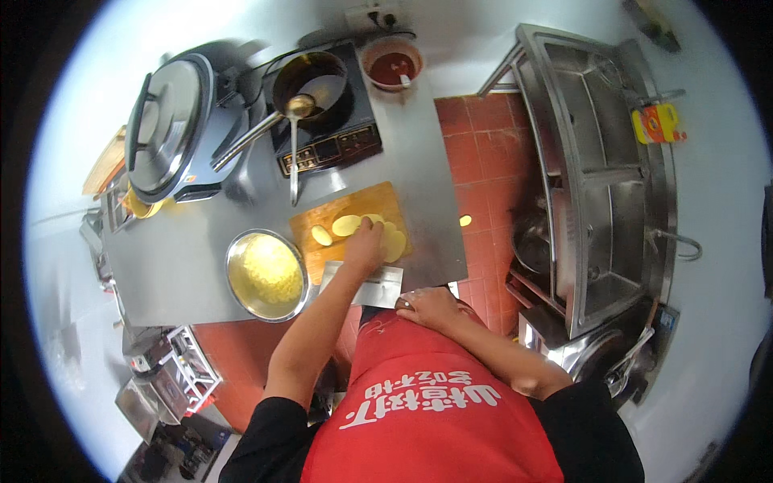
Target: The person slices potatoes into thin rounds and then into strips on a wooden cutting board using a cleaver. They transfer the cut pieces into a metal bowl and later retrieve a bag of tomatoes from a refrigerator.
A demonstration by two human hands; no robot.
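Note:
Pale yellow slices (394, 243), which look like potato, lie on a wooden cutting board (311, 256) in front of me. The fingertips of my left hand (365, 246) are down on the slices; whether they pinch one is hidden. A separate slice (322, 235) lies to the left on the board. My right hand (430, 307) is closed around the handle of a cleaver (380, 291). Its broad blade reaches left at the board's near edge, partly behind my left forearm. Left of the board stands a metal bowl (233, 288) holding small yellow pieces (272, 268).
Beyond the board, a pot (329, 111) of dark liquid sits on an induction cooker (356, 142), a ladle (294, 157) across its rim. A bowl of red sauce (392, 66) is behind right; a large lidded cooker (172, 130) is left. Steel sinks (610, 223) stand across the tiled floor.

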